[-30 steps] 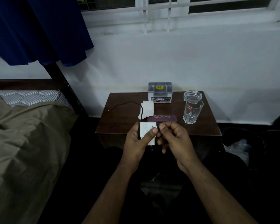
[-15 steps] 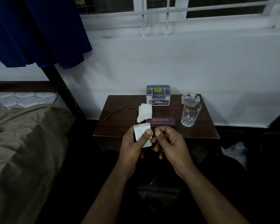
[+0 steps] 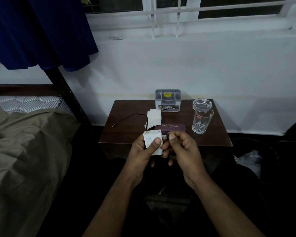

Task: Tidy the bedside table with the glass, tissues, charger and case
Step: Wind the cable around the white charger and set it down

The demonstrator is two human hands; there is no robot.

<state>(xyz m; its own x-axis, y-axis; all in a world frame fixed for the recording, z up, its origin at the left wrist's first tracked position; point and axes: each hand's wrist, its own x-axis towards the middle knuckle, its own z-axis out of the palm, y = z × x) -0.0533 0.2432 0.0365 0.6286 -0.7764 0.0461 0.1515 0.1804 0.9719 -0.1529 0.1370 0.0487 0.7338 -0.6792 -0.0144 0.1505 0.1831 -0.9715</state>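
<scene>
My left hand [image 3: 142,151] grips a white charger block [image 3: 150,138] just in front of the dark wooden bedside table [image 3: 217,134]. My right hand [image 3: 181,147] pinches the black cable's USB plug [image 3: 164,137], whose metal tip shows bare beside the block. The black cable [image 3: 132,117] trails back across the table's left part. A white tissue [image 3: 153,118] lies mid-table. A purple case [image 3: 171,128] lies behind my hands. At the right stands an upright clear glass [image 3: 202,121].
A grey plastic box [image 3: 167,100] stands at the table's back edge, and a glass ashtray [image 3: 202,104] sits behind the tall glass. A bed with an olive blanket [image 3: 24,151] fills the left. A blue curtain [image 3: 41,31] hangs above it. A plastic bag [image 3: 249,159] lies on the floor at right.
The USB plug has come out of the charger block and now shows between my two hands. My hands stay close together in front of the table.
</scene>
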